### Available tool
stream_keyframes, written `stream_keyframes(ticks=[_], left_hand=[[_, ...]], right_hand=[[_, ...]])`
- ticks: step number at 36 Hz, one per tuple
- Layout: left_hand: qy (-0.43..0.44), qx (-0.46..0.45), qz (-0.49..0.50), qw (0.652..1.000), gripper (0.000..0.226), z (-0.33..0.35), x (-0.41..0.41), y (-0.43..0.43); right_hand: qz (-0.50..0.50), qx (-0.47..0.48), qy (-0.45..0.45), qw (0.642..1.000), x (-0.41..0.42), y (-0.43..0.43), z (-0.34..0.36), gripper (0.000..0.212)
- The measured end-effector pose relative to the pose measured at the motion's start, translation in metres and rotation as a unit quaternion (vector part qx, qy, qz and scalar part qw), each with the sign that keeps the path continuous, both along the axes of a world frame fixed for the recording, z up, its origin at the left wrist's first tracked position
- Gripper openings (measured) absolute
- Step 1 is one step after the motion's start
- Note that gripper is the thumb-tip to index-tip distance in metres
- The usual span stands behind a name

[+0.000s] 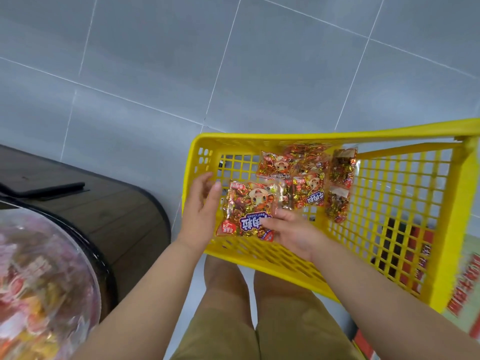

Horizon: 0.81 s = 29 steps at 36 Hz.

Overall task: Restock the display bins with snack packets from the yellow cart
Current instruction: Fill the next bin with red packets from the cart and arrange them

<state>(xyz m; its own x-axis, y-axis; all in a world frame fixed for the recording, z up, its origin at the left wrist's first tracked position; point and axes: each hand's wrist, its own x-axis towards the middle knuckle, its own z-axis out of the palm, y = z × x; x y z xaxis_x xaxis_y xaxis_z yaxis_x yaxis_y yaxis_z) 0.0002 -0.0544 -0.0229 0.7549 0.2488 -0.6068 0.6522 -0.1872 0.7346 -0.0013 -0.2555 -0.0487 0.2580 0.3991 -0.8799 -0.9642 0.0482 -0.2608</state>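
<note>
grey floor tiles (130, 74) are filling the top of the view, and the yellow cart (457, 203) is sitting right in front of the person's knees. both hands are working one snack packet (249, 209) just over the cart's near-left corner. the right hand (291, 231) is pinching its lower edge, fingers lying across the front and thumb hidden beneath. the left hand (200, 206) is bracing the left edge with fingers nearly straight, apparently steadying the slippery film. several more packets (309, 188) are lying on the cart's mesh floor, waiting their turn. off to the left, the round display bin (39, 281) is showing blurred sweets behind clear plastic, close beside a wooden stand (117, 216). i'm judging this as the pickup step, with the swing left to the bin coming next.
</note>
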Motion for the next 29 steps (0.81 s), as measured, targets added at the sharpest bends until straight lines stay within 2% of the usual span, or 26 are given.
stream_keyframes(ticks=[1, 3, 5, 6, 9, 12, 16, 20, 23, 25, 29], left_hand=[[0.065, -0.089, 0.037, 0.993, 0.054, 0.000, 0.002, -0.002], [0.175, -0.207, 0.078, 0.959, 0.054, -0.004, 0.004, -0.005], [0.199, -0.266, 0.081, 0.940, 0.039, -0.011, 0.004, -0.006], [0.195, -0.271, 0.084, 0.939, 0.030, -0.015, 0.003, -0.006], [0.198, -0.251, 0.121, 0.940, 0.021, -0.027, 0.002, -0.001], [0.197, -0.213, 0.129, 0.948, 0.020, -0.038, 0.001, 0.002], [0.200, -0.140, 0.107, 0.964, 0.025, -0.046, 0.001, 0.005], [0.204, -0.105, 0.104, 0.968, 0.024, -0.049, 0.003, 0.006], [0.201, -0.092, 0.114, 0.969, 0.028, -0.051, 0.005, 0.005], [0.198, -0.084, 0.121, 0.969, 0.031, -0.051, 0.006, 0.005], [0.192, -0.101, 0.147, 0.965, 0.028, -0.051, 0.008, 0.005]], right_hand=[[0.018, -0.011, -0.008, 1.000, 0.001, 0.001, -0.002, 0.026], [0.079, -0.049, -0.041, 0.995, 0.004, 0.002, -0.006, 0.013], [0.133, -0.086, -0.068, 0.985, 0.007, 0.002, -0.012, 0.002], [0.142, -0.101, -0.079, 0.982, 0.008, 0.001, -0.017, 0.008], [0.060, -0.206, -0.108, 0.971, 0.016, -0.004, -0.038, 0.037], [0.001, -0.378, -0.158, 0.912, 0.040, -0.011, -0.065, 0.052], [0.041, -0.425, -0.153, 0.891, 0.068, -0.008, -0.102, 0.069], [0.010, -0.449, -0.153, 0.880, 0.076, 0.000, -0.123, 0.065], [0.005, -0.458, -0.170, 0.872, 0.075, 0.000, -0.129, 0.054], [0.037, -0.448, -0.186, 0.874, 0.069, -0.002, -0.127, 0.040], [0.029, -0.425, -0.211, 0.880, 0.062, -0.007, -0.105, 0.036]])
